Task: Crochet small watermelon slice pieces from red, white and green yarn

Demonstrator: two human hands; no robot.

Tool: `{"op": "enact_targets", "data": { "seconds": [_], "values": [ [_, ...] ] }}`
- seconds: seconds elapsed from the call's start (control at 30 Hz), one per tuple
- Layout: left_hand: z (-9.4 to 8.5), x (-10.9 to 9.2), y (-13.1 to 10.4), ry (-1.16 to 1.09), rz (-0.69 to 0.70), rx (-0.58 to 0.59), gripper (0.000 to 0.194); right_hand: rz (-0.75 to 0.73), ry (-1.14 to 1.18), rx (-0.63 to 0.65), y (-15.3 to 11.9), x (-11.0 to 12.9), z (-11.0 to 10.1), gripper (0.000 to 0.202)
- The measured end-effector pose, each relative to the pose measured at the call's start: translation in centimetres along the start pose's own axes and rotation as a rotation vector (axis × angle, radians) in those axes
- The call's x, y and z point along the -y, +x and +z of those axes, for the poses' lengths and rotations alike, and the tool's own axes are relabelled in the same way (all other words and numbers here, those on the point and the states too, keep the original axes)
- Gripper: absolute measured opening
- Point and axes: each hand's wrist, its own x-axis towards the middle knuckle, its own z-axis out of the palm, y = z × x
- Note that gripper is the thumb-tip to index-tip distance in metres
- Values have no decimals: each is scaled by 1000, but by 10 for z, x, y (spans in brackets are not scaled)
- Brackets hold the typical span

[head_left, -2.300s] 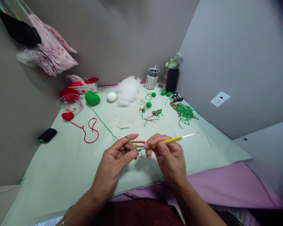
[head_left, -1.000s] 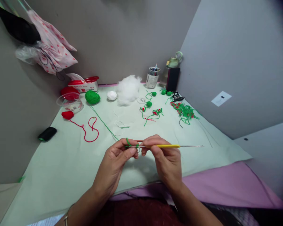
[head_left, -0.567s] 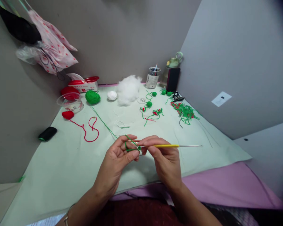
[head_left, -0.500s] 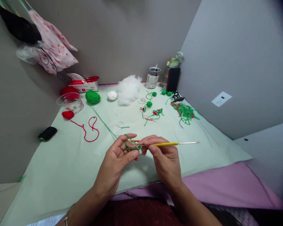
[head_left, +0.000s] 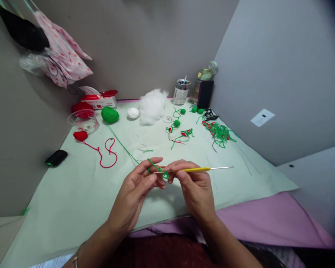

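My right hand (head_left: 197,186) pinches a crochet hook (head_left: 197,169) with a yellow handle and metal ends; it lies nearly level, its left tip near my left thumb. A small piece of green crochet work (head_left: 165,175) sits around the hook between my two hands, partly covered by fingers. My left hand (head_left: 138,184) is closed on the green yarn (head_left: 153,163), which is looped over the index finger. From there the yarn runs back to a green yarn ball (head_left: 109,115). A bit of red shows behind the fingers, too hidden to name.
Behind lie white stuffing (head_left: 153,107), a white yarn ball (head_left: 133,113) and a clear tub (head_left: 83,121). To the right are small green crocheted balls (head_left: 176,123), a heap of yarn scraps (head_left: 220,134), a phone (head_left: 205,95) and a pen can (head_left: 181,92). A red piece (head_left: 80,136) trails yarn at left.
My left thumb has lifted off the crochet work and moved slightly up and left. The crochet hook has shifted a little left, and the green loop at the work looks rounder.
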Motion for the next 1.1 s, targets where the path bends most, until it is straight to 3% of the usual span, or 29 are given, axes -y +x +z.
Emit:
{"op": "enact_targets", "data": {
  "seconds": [0.37,0.6,0.77,0.97,1.1],
  "values": [
    [2,0,5,26,-45,-33,34,7,-2,2,0,-1,0,13],
    [1,0,5,25,-25,-63,41,61,69,-11,1,-3,-1,11],
    [6,3,5,18,16,-128,42,33,-5,-33,0,-3,7,11],
    [14,10,3,-34,60,-174,45,-80,-109,-183,-4,-5,22,12],
    [12,8,2,-27,43,-128,43,-22,-80,-192,-2,-9,20,10]
  ]
}}
